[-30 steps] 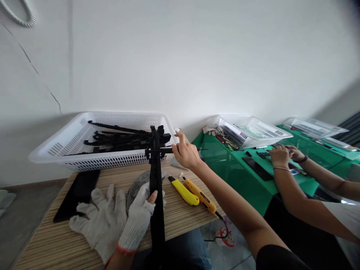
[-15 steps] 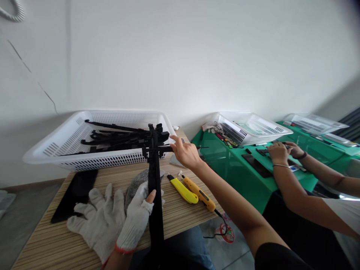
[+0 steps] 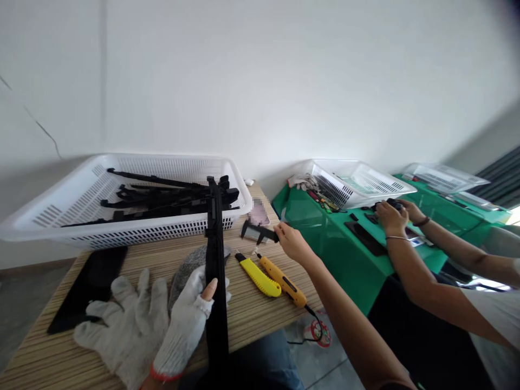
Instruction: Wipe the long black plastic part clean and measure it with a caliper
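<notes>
My left hand (image 3: 187,310), in a white glove with the thumb tip bare, is wrapped around a long black plastic strip (image 3: 216,260). The strip stands nearly upright in the view, its top end in front of the basket's rim. My bare right hand (image 3: 297,245) grips a dark caliper (image 3: 266,233), whose jaws point left and stand apart from the strip. Below the caliper lie a yellow utility knife (image 3: 260,277) and an orange-yellow corded tool (image 3: 284,283). A loose white glove (image 3: 130,325) rests left of my left hand, and a grey fuzzy item (image 3: 184,276) is partly hidden behind it.
A white basket (image 3: 85,232) with several black strips stands at the back of the wooden table (image 3: 247,319). A flat black panel (image 3: 89,287) lies at left. On the right, a co-worker's hands (image 3: 396,219) work at a green table (image 3: 309,233) with another white basket (image 3: 361,189).
My right hand has drawn the caliper off the strip, to the right and slightly down. The left hand still holds the strip. The view has shifted a little.
</notes>
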A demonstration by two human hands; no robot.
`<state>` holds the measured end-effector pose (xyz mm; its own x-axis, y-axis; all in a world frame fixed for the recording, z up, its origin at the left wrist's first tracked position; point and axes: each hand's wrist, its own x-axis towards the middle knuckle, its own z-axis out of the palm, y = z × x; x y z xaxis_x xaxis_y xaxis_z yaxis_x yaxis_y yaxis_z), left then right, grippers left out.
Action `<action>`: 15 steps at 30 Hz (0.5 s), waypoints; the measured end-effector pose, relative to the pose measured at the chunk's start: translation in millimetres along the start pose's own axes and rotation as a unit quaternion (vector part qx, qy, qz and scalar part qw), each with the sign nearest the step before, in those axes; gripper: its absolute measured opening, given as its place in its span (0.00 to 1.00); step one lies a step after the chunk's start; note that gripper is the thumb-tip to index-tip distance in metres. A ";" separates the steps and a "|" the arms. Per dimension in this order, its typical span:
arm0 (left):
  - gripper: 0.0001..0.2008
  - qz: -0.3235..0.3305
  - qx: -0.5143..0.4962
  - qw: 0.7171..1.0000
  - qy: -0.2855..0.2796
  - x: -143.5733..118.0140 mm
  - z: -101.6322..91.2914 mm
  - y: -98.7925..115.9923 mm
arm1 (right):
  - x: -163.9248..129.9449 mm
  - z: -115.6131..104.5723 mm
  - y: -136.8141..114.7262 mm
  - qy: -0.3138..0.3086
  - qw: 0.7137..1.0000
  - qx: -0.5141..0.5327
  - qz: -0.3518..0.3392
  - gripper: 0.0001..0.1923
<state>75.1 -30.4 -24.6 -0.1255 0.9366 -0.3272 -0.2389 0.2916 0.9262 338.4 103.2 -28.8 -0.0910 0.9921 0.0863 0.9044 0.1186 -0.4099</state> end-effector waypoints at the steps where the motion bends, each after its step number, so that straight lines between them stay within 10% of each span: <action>1: 0.32 -0.008 -0.001 1.000 0.002 -0.9 0.4 1.8 | -2.3 5.7 2.5 -0.014 1.000 0.004 -0.005 0.13; 15: 0.32 -0.015 0.046 0.999 0.019 0.1 -4.0 -1.3 | 32.8 25.4 -9.6 -0.004 0.998 0.036 0.044 0.15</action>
<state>71.5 -31.4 -26.5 -0.1555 0.9197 -0.3606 -0.1536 0.3381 0.9285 316.1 135.6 -45.1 -0.0166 0.9991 0.0403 0.8771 0.0338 -0.4790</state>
